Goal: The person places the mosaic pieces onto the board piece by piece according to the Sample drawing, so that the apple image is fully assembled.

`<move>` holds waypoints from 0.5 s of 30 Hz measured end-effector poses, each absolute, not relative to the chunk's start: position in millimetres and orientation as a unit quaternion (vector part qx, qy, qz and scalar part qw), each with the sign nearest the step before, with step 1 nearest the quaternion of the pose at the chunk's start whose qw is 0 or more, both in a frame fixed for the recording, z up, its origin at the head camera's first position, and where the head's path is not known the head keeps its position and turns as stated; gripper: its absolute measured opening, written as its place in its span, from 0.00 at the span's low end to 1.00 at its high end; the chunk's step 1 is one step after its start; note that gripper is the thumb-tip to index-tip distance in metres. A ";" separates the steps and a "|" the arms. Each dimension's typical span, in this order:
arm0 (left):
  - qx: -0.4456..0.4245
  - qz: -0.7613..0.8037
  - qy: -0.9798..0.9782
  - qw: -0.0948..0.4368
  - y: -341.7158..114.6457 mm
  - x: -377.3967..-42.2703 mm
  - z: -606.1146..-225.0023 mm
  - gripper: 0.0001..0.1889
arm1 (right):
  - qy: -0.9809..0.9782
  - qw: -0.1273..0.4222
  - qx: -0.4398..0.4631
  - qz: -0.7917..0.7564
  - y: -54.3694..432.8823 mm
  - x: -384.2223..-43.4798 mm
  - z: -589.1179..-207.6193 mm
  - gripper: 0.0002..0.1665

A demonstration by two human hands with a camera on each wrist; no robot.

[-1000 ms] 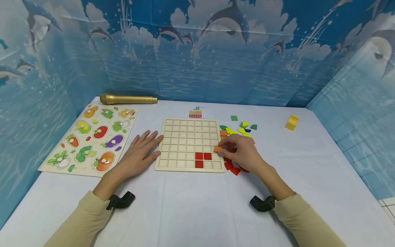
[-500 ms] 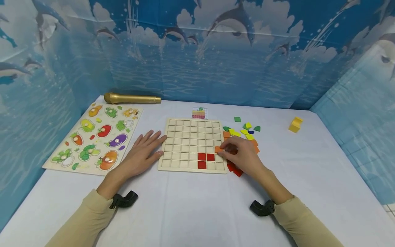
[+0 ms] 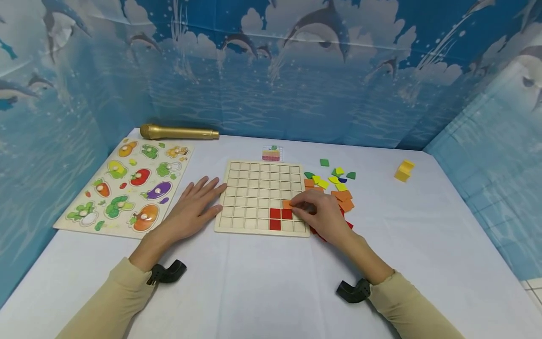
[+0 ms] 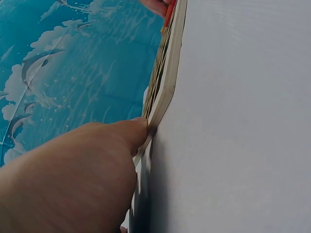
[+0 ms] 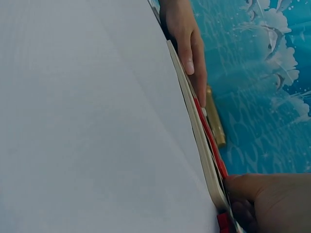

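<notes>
Left of the grid board (image 3: 256, 193) lies a puzzle (image 3: 131, 192); right of it, loose tiles (image 3: 342, 195); behind it, a card (image 3: 272, 153).

A blue fabric backdrop (image 3: 254, 99) printed with leaping grey dolphins (image 3: 317, 30) and white clouds (image 3: 391, 44) lines the back and both sides of a white cloth-covered counter (image 3: 262, 287), faintly creased. Pale tiles (image 3: 535, 284) with thin dark joints show at the far right edge.
</notes>
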State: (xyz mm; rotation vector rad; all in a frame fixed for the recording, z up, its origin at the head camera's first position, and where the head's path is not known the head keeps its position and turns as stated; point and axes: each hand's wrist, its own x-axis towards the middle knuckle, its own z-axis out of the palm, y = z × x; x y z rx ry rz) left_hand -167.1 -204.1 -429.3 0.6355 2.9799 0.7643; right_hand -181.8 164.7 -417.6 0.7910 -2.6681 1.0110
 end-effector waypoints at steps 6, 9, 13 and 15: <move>0.203 0.244 0.948 -0.002 -203.3 -167.8 -428.0 0.32 | -0.893 0.124 0.276 0.333 163.0 -181.1 -421.2 0.09; 0.204 0.244 0.948 -0.001 -202.8 -168.0 -428.3 0.32 | -0.892 0.130 0.279 0.331 162.7 -181.1 -421.5 0.08; 0.203 0.246 0.948 0.001 -202.5 -167.3 -429.7 0.32 | -0.896 0.125 0.273 0.327 165.2 -181.9 -418.9 0.09; 0.203 0.247 0.948 0.000 -202.6 -167.1 -430.1 0.32 | -0.901 0.126 0.255 0.327 168.4 -182.5 -415.7 0.10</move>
